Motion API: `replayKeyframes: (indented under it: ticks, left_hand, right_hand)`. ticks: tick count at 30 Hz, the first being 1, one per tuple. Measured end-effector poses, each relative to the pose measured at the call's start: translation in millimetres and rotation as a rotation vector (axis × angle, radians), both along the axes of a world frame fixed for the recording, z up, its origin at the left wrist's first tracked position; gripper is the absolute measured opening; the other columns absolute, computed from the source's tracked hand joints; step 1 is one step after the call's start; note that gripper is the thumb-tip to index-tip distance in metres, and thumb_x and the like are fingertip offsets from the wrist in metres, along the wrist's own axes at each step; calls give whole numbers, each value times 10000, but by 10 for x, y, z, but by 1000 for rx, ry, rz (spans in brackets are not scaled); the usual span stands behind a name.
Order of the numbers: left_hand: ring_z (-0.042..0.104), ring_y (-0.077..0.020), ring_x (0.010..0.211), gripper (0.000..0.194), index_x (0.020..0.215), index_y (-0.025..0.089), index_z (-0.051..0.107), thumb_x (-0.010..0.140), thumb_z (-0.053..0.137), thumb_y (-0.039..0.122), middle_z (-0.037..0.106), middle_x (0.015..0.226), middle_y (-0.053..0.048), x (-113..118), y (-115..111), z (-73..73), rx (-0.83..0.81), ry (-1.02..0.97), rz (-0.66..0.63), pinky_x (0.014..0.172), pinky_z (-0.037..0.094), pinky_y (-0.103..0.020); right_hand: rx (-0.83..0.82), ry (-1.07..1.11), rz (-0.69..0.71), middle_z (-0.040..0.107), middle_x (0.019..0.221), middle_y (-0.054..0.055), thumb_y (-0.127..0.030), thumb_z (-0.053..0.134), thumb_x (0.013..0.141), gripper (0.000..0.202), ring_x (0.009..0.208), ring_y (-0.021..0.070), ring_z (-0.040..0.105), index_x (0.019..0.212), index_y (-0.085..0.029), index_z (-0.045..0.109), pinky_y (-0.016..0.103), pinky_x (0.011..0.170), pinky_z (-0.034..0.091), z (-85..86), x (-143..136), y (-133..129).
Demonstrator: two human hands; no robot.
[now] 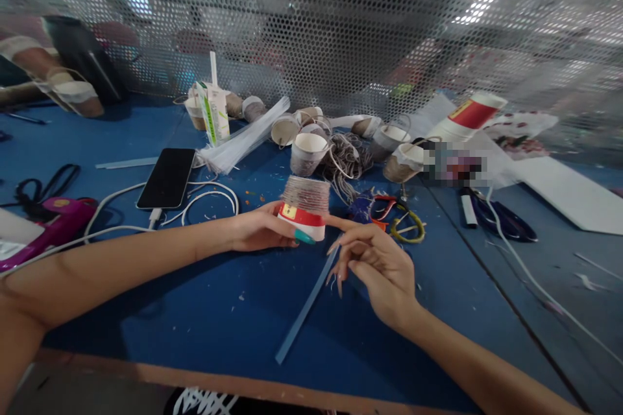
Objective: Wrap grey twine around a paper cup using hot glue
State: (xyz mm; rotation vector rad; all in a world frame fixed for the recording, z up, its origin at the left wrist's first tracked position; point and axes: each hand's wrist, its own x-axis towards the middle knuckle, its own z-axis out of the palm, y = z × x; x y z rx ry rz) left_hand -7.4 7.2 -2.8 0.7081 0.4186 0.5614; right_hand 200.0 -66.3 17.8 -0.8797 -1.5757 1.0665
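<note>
A small paper cup (304,211), red and white near its rim, has grey-pink cord wound round its narrower upper part. My left hand (265,227) is closed round the cup's lower part, its teal thumbnail across the front. My right hand (374,259) is to the right, index finger stretched out to the cup's side, the other fingers loosely curled and apart. A thin strand hangs by those fingertips. Below the hands a translucent glue stick (309,308) lies slantwise on the blue table (219,331).
Behind stand several cord-wrapped cups (309,152), a grey yarn pile (348,162) and glue sticks (248,136). A phone (167,178) on a white cable and a purple glue gun (63,227) lie left. Scissors (506,217) are right; perforated metal (292,32) rises behind.
</note>
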Motion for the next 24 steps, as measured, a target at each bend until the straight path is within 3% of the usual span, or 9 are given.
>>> replayKeyframes:
  ticks: [6, 12, 15, 18, 24]
  left_hand:
    - [648, -103, 721, 472, 949, 147, 719, 507, 885, 142, 745, 821, -20, -4, 4, 30, -33, -12, 9, 701, 460, -231]
    - [682, -129, 821, 483, 965, 151, 711, 511, 870, 106, 757, 865, -30, 14, -20, 53, 3, 36, -4, 763, 463, -235]
    - [681, -132, 824, 489, 977, 167, 711, 516, 861, 105, 752, 860, -19, 12, -17, 42, 15, 40, -13, 785, 464, -249]
    - [667, -134, 803, 494, 973, 172, 712, 507, 859, 103, 741, 860, -22, -2, -2, 24, -9, 50, -1, 749, 455, -252]
    - [629, -133, 784, 436, 955, 158, 709, 538, 826, 105, 717, 852, -28, -29, 22, -4, -3, 1, -12, 749, 439, -275]
  right_hand:
    - [158, 127, -230, 750, 1012, 15, 48, 461, 687, 288, 450, 67, 578, 745, -197, 601, 236, 434, 532, -41, 47, 85]
    - [68, -55, 24, 754, 1057, 62, 26, 456, 715, 269, 482, 78, 600, 767, -191, 605, 224, 437, 520, -10, 30, 29]
    - [58, -80, 41, 745, 1107, 52, 37, 434, 706, 323, 504, 75, 616, 819, -202, 619, 225, 465, 537, 0, 17, 7]
    - [89, -21, -21, 737, 1135, 36, 45, 431, 704, 333, 498, 76, 617, 807, -207, 622, 230, 447, 539, -16, 28, 34]
    - [183, 129, -242, 751, 1006, 19, 59, 452, 679, 290, 437, 66, 576, 730, -192, 588, 242, 439, 548, -49, 46, 100]
